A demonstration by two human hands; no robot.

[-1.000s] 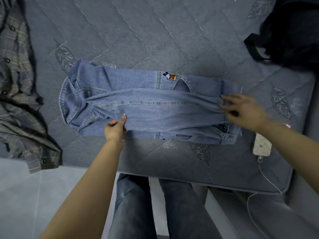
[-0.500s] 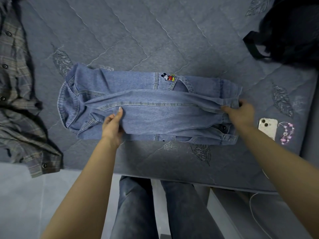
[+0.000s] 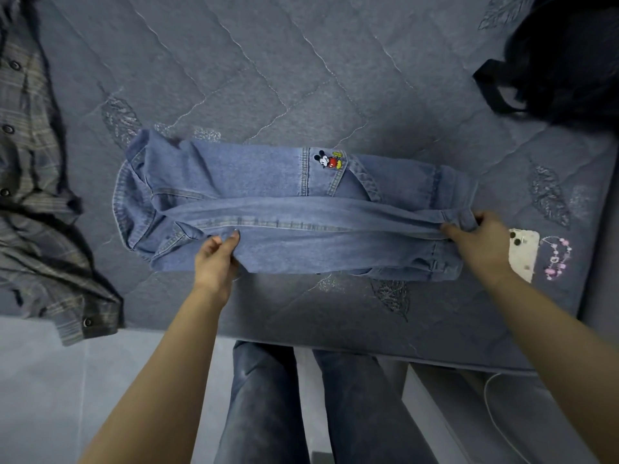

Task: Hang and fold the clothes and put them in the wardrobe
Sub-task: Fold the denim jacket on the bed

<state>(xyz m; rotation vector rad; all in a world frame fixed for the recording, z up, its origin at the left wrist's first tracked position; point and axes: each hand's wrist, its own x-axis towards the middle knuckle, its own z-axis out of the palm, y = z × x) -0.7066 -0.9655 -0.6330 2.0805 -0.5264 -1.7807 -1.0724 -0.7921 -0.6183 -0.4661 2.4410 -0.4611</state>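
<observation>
- The denim jacket (image 3: pixel 294 209) lay across the bed (image 3: pixel 301 61), already folded lengthwise into a long narrow strip, collar end to the left.
- The left hand (image 3: pixel 214 259) pinched the near fold by the collar end, thumb and fingers closed on the cloth.
- The right hand (image 3: pixel 475 242) gripped the strip's other end, fingers curled round the bunched hem, just beside a phone (image 3: pixel 522 252).
- By my judgement the folding of this piece was about half done: the long fold was made, and the crosswise folds into a compact stack were left.
- A plaid shirt (image 3: pixel 37 195) lay rumpled and unfolded at the bed's left edge, so at least that garment was still to do.
- A dark heap (image 3: pixel 566 55) sat at the far right; whether it was clothing I could not tell.
- No wardrobe or hanger was in view, so nothing showed as put away.
</observation>
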